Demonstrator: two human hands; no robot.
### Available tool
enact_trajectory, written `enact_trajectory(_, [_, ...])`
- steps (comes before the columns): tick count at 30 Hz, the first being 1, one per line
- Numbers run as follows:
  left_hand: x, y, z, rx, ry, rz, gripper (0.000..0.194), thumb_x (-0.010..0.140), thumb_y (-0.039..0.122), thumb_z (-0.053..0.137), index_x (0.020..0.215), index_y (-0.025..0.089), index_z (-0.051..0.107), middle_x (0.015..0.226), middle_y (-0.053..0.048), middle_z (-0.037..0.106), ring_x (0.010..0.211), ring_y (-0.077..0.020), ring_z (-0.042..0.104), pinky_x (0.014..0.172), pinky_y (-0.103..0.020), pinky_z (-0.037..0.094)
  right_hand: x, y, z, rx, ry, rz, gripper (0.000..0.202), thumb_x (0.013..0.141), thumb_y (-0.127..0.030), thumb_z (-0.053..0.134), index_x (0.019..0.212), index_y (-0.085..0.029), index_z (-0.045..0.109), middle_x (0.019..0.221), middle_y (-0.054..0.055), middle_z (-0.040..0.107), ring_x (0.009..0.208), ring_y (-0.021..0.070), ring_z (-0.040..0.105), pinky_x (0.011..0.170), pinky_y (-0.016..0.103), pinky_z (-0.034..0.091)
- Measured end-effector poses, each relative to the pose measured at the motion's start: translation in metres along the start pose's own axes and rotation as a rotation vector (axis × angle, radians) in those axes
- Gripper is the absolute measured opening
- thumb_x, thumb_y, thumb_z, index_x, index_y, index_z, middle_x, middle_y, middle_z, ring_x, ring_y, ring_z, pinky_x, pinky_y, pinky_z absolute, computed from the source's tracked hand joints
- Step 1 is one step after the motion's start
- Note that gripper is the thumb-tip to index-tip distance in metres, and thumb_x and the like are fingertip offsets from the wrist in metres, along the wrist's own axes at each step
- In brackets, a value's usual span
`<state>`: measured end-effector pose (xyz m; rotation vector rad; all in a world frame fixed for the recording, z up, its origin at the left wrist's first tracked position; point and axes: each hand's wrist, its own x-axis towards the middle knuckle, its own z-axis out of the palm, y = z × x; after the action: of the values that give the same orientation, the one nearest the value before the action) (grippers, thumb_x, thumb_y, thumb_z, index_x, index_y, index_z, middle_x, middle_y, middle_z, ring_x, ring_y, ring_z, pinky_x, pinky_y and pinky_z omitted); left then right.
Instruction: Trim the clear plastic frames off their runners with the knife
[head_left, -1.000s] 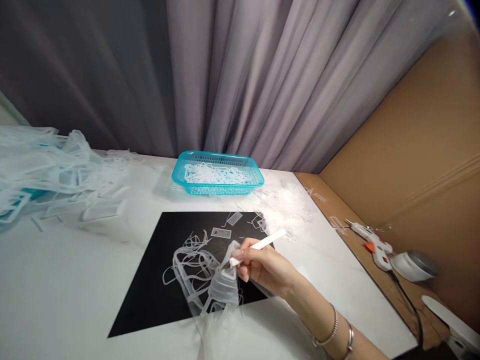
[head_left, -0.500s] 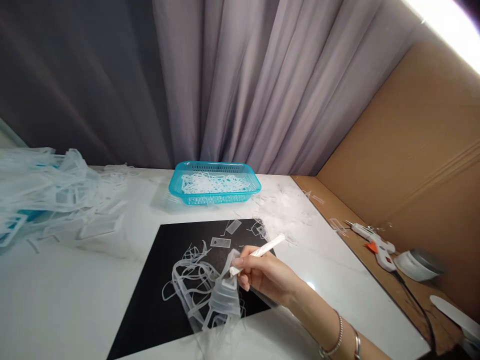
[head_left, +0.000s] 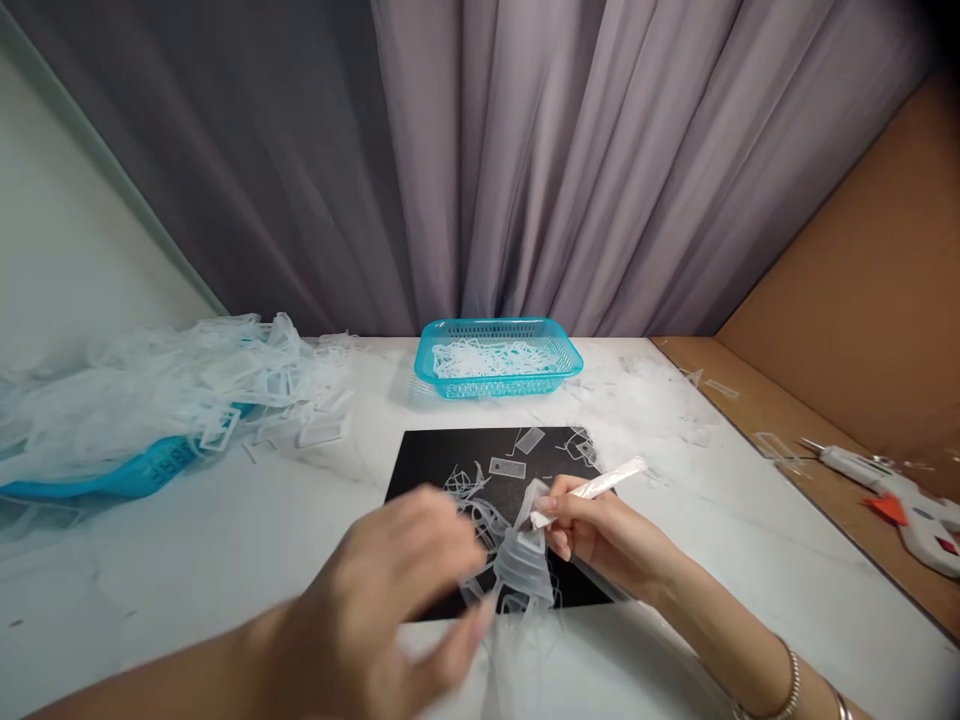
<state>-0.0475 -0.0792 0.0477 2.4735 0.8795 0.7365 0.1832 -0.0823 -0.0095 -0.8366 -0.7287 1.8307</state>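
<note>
My right hand (head_left: 607, 530) grips a white pen-shaped tool (head_left: 611, 478) whose handle looks wrapped. Its lower end meets a stack of translucent plastic pieces (head_left: 525, 560) on a black mat (head_left: 431, 455). My left hand (head_left: 397, 590), blurred by motion, hovers left of the stack, thumb apart from the fingers, nothing visible between them. It partly covers the mat and a tangle of thin clear plastic strips (head_left: 465, 485). Small clear rectangles (head_left: 508, 468) lie on the mat beyond my right hand.
Behind the mat stands a blue basket (head_left: 499, 385) of white strips. A large heap of translucent frames (head_left: 187, 385) lies at left, over a blue plastic object (head_left: 142, 470). Loose scraps (head_left: 637, 400) lie right of the basket. A white glue gun (head_left: 877, 470) rests at the right.
My left hand has come into view from the lower left, toward the stack. The view has swung left, so everything sits further right. My right hand keeps its hold on the tool.
</note>
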Motion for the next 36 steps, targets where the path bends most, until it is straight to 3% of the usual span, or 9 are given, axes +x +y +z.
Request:
enact_trajectory(4, [0.035,-0.012,0.016,-0.099,-0.217,-0.138,0.023,0.083,0.032,0.054,0.103,0.021,0.059,0.104,-0.006,0.063,0.099,-0.0212,0.055,0.088,-0.035,0.045,-0.002,-0.001,-0.001,-0.036,0.004,0.000,0.020,0.072,-0.019,0.071,0.061,-0.014,0.056,0.055,-0.001,0.058,0.049,0.0068,0.052,0.050,0.019,0.040])
enact_trajectory(9, [0.044,-0.010,0.029,-0.270,-0.386,-0.388,0.019,0.084,0.036,0.051,0.081,0.022,0.064,0.086,0.001,0.065,0.082,-0.0162,0.057,0.076,-0.028,0.043,-0.003,-0.002,-0.005,-0.069,0.026,-0.006,0.017,0.073,-0.019,0.071,0.063,-0.015,0.058,0.058,-0.001,0.058,0.052,0.0074,0.053,0.053,0.020,0.042])
enact_trajectory(13, [0.043,-0.009,0.029,-0.347,-0.377,-0.455,0.018,0.082,0.033,0.052,0.079,0.021,0.065,0.085,0.002,0.066,0.079,-0.0155,0.057,0.072,-0.026,0.042,-0.004,-0.001,-0.005,-0.091,0.029,-0.001,0.018,0.074,-0.020,0.071,0.062,-0.015,0.058,0.059,-0.002,0.056,0.054,0.0079,0.053,0.054,0.021,0.043])
enact_trajectory(19, [0.043,-0.014,0.031,-0.413,-0.362,-0.474,0.019,0.082,0.033,0.052,0.080,0.020,0.065,0.084,0.001,0.065,0.081,-0.0163,0.057,0.074,-0.028,0.042,-0.005,-0.003,-0.005,-0.098,0.027,0.002,0.018,0.075,-0.019,0.069,0.063,-0.015,0.057,0.066,0.001,0.062,0.055,0.0085,0.054,0.055,0.023,0.043])
enact_trajectory(36, [0.042,-0.017,0.035,-0.473,-0.364,-0.502,0.021,0.086,0.036,0.049,0.084,0.021,0.064,0.085,0.002,0.066,0.084,-0.0168,0.056,0.075,-0.029,0.037,-0.006,-0.004,-0.002,-0.122,0.020,-0.043,0.019,0.079,-0.019,0.065,0.063,-0.016,0.054,0.060,0.000,0.061,0.058,0.0101,0.058,0.058,0.023,0.045])
